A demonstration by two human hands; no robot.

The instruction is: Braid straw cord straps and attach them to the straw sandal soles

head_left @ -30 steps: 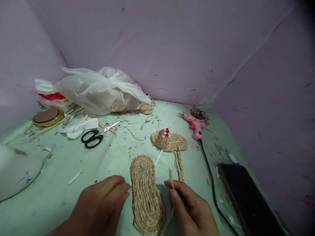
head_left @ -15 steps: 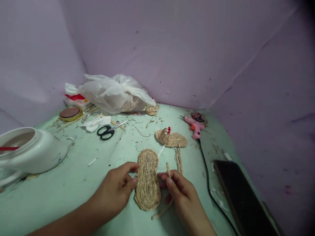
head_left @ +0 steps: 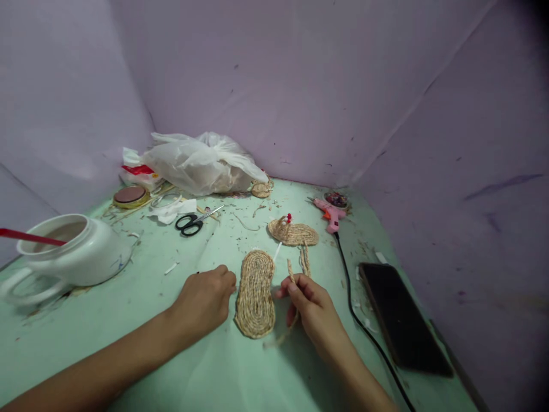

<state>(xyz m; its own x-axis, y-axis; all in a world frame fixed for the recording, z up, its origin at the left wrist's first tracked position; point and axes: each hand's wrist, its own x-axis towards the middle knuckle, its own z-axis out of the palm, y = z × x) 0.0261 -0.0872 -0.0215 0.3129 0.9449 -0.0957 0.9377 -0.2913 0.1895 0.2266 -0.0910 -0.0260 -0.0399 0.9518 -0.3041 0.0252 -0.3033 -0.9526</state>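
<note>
A sole-shaped piece of coiled, braided straw cord (head_left: 256, 294) lies flat on the green table in front of me. Just left of it, my left hand (head_left: 206, 297) rests with curled fingers, a small gap from the edge; its fingertips are hidden underneath. To the right, my right hand (head_left: 306, 297) pinches a short length of braided straw cord (head_left: 290, 269) between thumb and fingers. One end sticks up above the thumb, and the blurred lower end hangs toward the sole. Behind lies a small straw slipper (head_left: 300, 234) with red and white beads, beside loose cord strands (head_left: 306, 260).
A pink glue gun (head_left: 330, 214) lies at the back right, its black cable (head_left: 349, 286) running forward past a phone (head_left: 403, 320). Black-handled scissors (head_left: 191, 223), a white teapot-like pot (head_left: 90, 252) and a plastic bag (head_left: 201, 163) stand left and behind.
My left hand has come off the sole's left edge and curled its fingers. My right hand keeps its pinch on the cord. The whole view has shifted slightly.
</note>
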